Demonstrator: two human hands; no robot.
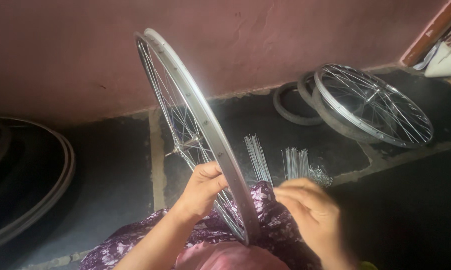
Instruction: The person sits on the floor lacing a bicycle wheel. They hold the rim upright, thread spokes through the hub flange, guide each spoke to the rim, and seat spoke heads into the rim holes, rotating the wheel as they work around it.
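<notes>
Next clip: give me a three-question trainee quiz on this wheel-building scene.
1. True or false: the left hand grips the rim of the upright wheel.
2. Where is the second spoked wheel? A) on the person's lap B) lying on the floor by the wall C) hanging on the wall
3. What lies on the floor just beyond the right hand?

Key: 1 true; 2 B; 3 bundles of loose spokes.

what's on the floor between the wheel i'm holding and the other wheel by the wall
In the head view, two bundles of loose spokes lie on the dark floor between the held wheel and the second wheel, with a small pile of metal bits beside them.
</notes>
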